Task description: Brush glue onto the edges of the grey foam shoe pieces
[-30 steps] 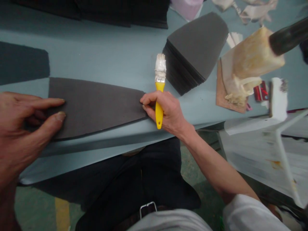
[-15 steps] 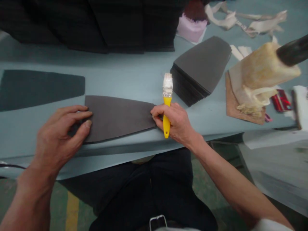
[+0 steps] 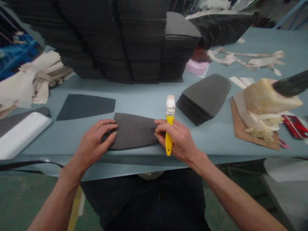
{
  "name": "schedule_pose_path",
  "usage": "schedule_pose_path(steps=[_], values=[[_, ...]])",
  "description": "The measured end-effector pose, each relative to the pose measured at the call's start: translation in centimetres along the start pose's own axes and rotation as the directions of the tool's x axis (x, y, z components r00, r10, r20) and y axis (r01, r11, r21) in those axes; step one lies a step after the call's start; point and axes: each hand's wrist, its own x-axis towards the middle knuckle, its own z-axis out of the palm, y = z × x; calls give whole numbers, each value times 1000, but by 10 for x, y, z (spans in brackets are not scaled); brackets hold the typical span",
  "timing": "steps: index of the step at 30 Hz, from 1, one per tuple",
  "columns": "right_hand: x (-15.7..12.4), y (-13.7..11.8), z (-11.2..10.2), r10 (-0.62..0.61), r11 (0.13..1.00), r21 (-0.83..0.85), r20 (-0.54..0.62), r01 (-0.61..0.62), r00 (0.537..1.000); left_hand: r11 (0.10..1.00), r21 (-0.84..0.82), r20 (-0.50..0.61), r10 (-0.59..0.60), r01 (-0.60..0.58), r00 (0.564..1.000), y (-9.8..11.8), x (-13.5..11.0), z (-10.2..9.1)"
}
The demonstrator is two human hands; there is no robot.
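A dark grey tapered panel (image 3: pixel 134 132) lies flat at the table's front edge, possibly several layers thick. At its wide left end, my left hand (image 3: pixel 96 138) is curled with fingertips and thumb on the edge. My right hand (image 3: pixel 179 138) holds a paintbrush (image 3: pixel 169 125) with a yellow handle and whitish bristles pointing away from me. Its thumb and index finger also touch the panel's narrow right end. A similar darker flat piece (image 3: pixel 88 106) lies behind my left hand. Beyond my right hand stands a stack of the same tapered panels (image 3: pixel 207 93).
Tall stacks of dark pieces (image 3: pixel 141 48) line the back. A cream-coated container with a dark handle (image 3: pixel 267 96) stands on a brown board (image 3: pixel 243 134) at right, beside a red object (image 3: pixel 295 126). Cloth strips (image 3: pixel 39 75) and a white roll (image 3: pixel 25 133) lie at left.
The view has tilted up and shifted left, showing more of the back and left of the table. Both hands keep their places at the panel's ends, the brush still in my right hand.
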Motion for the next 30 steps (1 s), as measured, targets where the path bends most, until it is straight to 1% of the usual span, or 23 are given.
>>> schedule_pose_path(steps=[2, 5, 7, 9, 14, 16, 18, 20, 22, 24, 26, 27, 30], values=[[4, -4, 9, 11, 999, 34, 36, -12, 999, 1000, -1, 0, 6, -6, 1000, 0, -1, 0], [5, -2, 24, 18, 999, 26, 107, -21, 994, 1000, -3, -6, 24, -24, 1000, -1, -1, 2], [3, 2, 32, 4, 1000, 15, 120, -6, 993, 1000, -3, -10, 30, -30, 1000, -2, -2, 3], [0, 6, 38, -16, 1000, 16, 106, 15, 994, 1000, -3, -11, 30, -30, 999, -4, -2, 4], [-2, 7, 41, -16, 1000, 12, 88, 15, 996, 999, 17, -17, 43, -43, 999, -5, -4, -1], [-2, 7, 41, -10, 1000, 3, 98, 10, 995, 994, 93, -60, 61, -55, 996, 0, -2, -4], [-2, 7, 41, -1, 1000, -3, 107, 2, 994, 980, 184, -103, 91, -71, 991, 11, 2, -4], [-3, 7, 41, 4, 1000, -7, 109, -3, 994, 964, 239, -95, 140, -114, 986, 24, 9, 2], [-3, 7, 42, 5, 1000, -16, 105, -4, 994, 949, 256, -13, 195, -185, 981, 36, 17, 14], [-4, 6, 42, 11, 999, -36, 98, -7, 995, 933, 271, 93, 218, -235, 972, 44, 24, 29], [-4, 6, 42, 17, 998, -55, 90, -12, 996, 927, 297, 162, 188, -229, 969, 47, 27, 42], [-4, 5, 42, 18, 998, -59, 89, -13, 996, 927, 311, 172, 161, -209, 972, 46, 28, 47], [-3, 5, 40, 19, 999, -49, 89, -15, 996, 931, 340, 138, 88, -130, 987, 43, 26, 53]])
